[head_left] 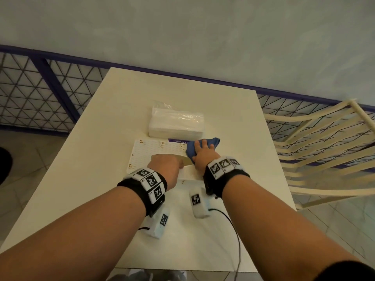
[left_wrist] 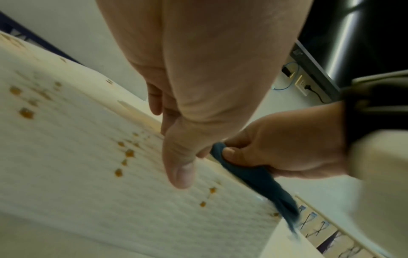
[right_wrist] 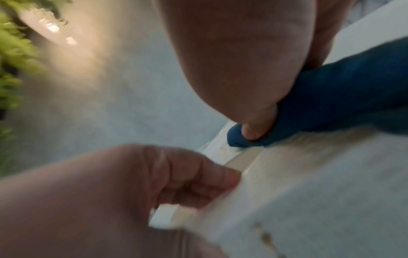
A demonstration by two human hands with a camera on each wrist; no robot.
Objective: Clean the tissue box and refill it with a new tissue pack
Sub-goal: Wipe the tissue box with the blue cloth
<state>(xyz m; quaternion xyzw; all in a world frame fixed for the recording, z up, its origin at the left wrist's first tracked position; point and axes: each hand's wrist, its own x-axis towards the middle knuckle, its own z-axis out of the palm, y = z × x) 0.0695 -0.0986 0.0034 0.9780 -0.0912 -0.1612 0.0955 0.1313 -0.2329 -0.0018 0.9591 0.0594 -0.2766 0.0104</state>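
Note:
A white tissue box (head_left: 154, 151) with orange dots lies on the table (head_left: 233, 110). My left hand (head_left: 165, 166) holds it, thumb on the near side (left_wrist: 181, 172) and fingers (right_wrist: 187, 176) curled into the top opening. My right hand (head_left: 203, 153) grips a blue cloth (head_left: 211, 141) and presses it on the box's right end, thumb (right_wrist: 256, 129) pinching a fold. The cloth (left_wrist: 253, 176) hangs over the box's edge. Orange-brown marks show on the box's side (left_wrist: 77, 157). A new tissue pack (head_left: 176, 122) in clear plastic lies just behind the box.
A cream slatted chair (head_left: 324, 142) stands to the right of the table. A purple-framed mesh fence (head_left: 40, 88) runs behind it. Two white tagged modules (head_left: 197, 201) with cables lie on the near part of the table under my wrists.

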